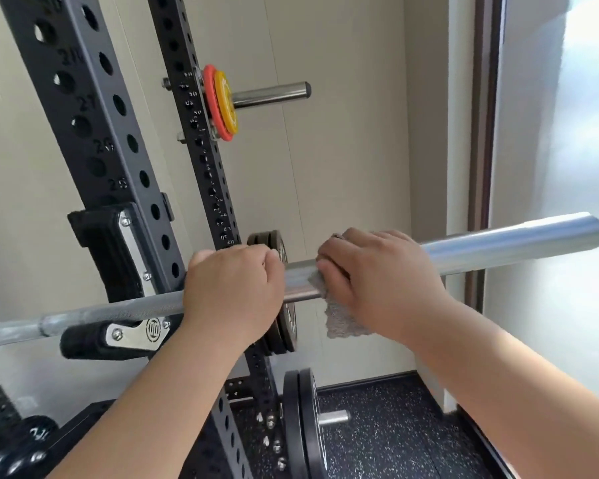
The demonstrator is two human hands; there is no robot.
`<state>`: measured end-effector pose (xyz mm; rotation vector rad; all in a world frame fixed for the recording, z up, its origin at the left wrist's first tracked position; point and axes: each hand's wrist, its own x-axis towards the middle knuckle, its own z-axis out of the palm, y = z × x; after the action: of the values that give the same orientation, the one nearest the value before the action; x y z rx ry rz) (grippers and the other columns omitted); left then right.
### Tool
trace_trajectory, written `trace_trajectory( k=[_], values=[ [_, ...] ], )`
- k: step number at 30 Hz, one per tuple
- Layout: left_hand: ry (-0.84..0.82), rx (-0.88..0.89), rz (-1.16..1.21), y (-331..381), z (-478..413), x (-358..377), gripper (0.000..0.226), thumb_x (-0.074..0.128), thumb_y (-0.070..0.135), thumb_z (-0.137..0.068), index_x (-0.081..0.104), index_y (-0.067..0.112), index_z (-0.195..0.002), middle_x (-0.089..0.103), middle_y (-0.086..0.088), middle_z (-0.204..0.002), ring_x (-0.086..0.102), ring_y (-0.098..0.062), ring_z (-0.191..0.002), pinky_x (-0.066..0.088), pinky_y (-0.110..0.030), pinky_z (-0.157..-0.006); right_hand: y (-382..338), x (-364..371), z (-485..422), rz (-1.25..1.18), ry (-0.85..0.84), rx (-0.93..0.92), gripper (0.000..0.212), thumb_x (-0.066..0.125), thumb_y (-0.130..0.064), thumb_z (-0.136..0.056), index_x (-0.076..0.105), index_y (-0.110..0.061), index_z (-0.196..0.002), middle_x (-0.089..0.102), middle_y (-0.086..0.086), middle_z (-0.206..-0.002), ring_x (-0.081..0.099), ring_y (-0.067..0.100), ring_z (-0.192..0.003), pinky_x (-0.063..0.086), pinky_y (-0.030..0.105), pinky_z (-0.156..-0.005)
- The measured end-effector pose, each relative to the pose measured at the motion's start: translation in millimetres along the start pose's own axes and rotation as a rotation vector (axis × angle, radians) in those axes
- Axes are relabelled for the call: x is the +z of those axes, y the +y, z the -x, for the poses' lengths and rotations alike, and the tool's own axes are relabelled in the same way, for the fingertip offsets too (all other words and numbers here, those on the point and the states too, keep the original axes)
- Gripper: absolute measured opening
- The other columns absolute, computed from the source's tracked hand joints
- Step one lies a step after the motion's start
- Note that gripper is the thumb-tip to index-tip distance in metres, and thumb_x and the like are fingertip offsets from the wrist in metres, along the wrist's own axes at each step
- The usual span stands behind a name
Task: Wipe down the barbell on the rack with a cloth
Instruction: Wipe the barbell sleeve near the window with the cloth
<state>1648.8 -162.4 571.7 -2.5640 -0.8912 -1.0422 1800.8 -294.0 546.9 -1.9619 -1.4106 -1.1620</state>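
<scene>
Mid-wipe on thick end of barbell point(498, 243), sitting on rack point(94, 133) hook. L hand point(232, 292) curled round bar, holding steady. R hand point(377, 278) squeezing gray cloth point(343, 319) round bar, corner hanging down. Next, prob: slide cloth w/ firm squeeze toward shiny far end.

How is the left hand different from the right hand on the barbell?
The left hand grips the barbell with bare skin, while the right hand holds a grey cloth against it. The left hand sits close to the rack; the right hand is farther out, toward the barbell's free end. Both hands curl over the barbell from above.
</scene>
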Motion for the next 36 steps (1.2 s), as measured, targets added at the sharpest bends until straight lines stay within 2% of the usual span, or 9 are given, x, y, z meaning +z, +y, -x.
trace_trajectory(
  k=[6, 10, 14, 17, 21, 24, 26, 32, 36],
  values=[
    [0.070, 0.061, -0.051, 1, 11, 9, 0.047, 0.019, 0.034, -0.101, 0.063, 0.023, -0.089, 0.059, 0.009, -0.079, 0.054, -0.019, -0.077, 0.044, -0.040, -0.086, -4, -4, -16, 0.109, -0.056, 0.197, 0.037, 0.034, -0.039, -0.093, 0.047, -0.023, -0.063, 0.048, -0.003, -0.060, 0.047, 0.031, -0.050, 0.017, 0.027, -0.050],
    [0.069, 0.115, -0.044, -7, 23, 14, 0.044, 0.030, 0.033, -0.104, 0.065, 0.015, -0.125, 0.067, 0.002, -0.109, 0.060, -0.023, -0.101, 0.045, -0.040, -0.092, -48, 14, -10, -0.093, -0.011, -0.066, 0.033, 0.041, -0.036, -0.101, 0.065, -0.023, -0.083, 0.065, -0.004, -0.080, 0.057, 0.026, -0.061, 0.039, 0.033, -0.059],
    [0.029, 0.216, -0.007, -23, 37, 8, 0.053, 0.029, 0.036, -0.107, 0.050, 0.012, -0.149, 0.063, 0.001, -0.132, 0.054, -0.023, -0.122, 0.035, -0.042, -0.108, -17, -17, -18, -0.060, -0.215, 0.124, 0.036, 0.034, -0.044, -0.100, 0.065, -0.031, -0.090, 0.064, -0.009, -0.082, 0.061, 0.021, -0.073, 0.051, 0.032, -0.060],
    [0.111, 0.208, 0.017, -42, 31, 0, 0.051, 0.026, 0.037, -0.108, 0.065, 0.018, -0.135, 0.070, 0.008, -0.124, 0.056, -0.019, -0.120, 0.028, -0.040, -0.106, -4, -24, -29, 0.093, -0.304, 0.270, 0.035, 0.038, -0.037, -0.101, 0.051, -0.021, -0.073, 0.057, -0.004, -0.073, 0.055, 0.026, -0.072, 0.036, 0.030, -0.053],
    [0.016, 0.127, 0.068, -51, 16, -4, 0.059, 0.013, 0.041, -0.108, 0.070, 0.028, -0.113, 0.072, 0.014, -0.104, 0.057, -0.016, -0.109, 0.028, -0.037, -0.098, -61, -1, -27, 0.067, -0.113, 0.012, 0.018, 0.062, -0.025, -0.089, 0.060, -0.020, -0.072, 0.057, -0.003, -0.067, 0.051, 0.029, -0.054, 0.038, 0.030, -0.052],
    [-0.004, 0.147, 0.105, -50, 18, -1, 0.060, 0.011, 0.042, -0.107, 0.067, 0.026, -0.118, 0.071, 0.011, -0.094, 0.059, -0.019, -0.105, 0.035, -0.039, -0.095, -74, 14, -16, -0.120, 0.001, -0.041, 0.023, 0.047, -0.026, -0.100, 0.066, -0.020, -0.088, 0.066, -0.003, -0.084, 0.056, 0.027, -0.064, 0.045, 0.038, -0.067],
    [0.006, 0.169, 0.086, -50, 24, -3, 0.055, 0.017, 0.039, -0.107, 0.066, 0.024, -0.126, 0.073, 0.009, -0.097, 0.059, -0.020, -0.106, 0.040, -0.041, -0.095, -58, 12, -7, -0.102, -0.004, -0.058, 0.029, 0.041, -0.032, -0.104, 0.068, -0.024, -0.098, 0.067, -0.007, -0.090, 0.060, 0.026, -0.071, 0.048, 0.041, -0.075],
    [0.058, 0.222, 0.184, -57, 35, 6, 0.046, 0.032, 0.039, -0.107, 0.060, 0.016, -0.135, 0.071, 0.006, -0.113, 0.053, -0.019, -0.114, 0.044, -0.043, -0.098, -43, 3, -13, 0.078, 0.091, 0.236, 0.027, 0.043, -0.027, -0.090, 0.058, -0.020, -0.069, 0.054, -0.002, -0.061, 0.047, 0.031, -0.050, 0.047, 0.039, -0.064],
    [0.093, 0.248, 0.253, -59, 47, 8, 0.044, 0.044, 0.038, -0.101, 0.054, 0.017, -0.139, 0.064, 0.005, -0.132, 0.051, -0.020, -0.128, 0.040, -0.042, -0.107, -85, 16, -5, -0.097, 0.104, 0.035, 0.029, 0.045, -0.025, -0.105, 0.072, -0.017, -0.101, 0.072, 0.000, -0.099, 0.065, 0.027, -0.082, 0.051, 0.042, -0.092]
  ],
)
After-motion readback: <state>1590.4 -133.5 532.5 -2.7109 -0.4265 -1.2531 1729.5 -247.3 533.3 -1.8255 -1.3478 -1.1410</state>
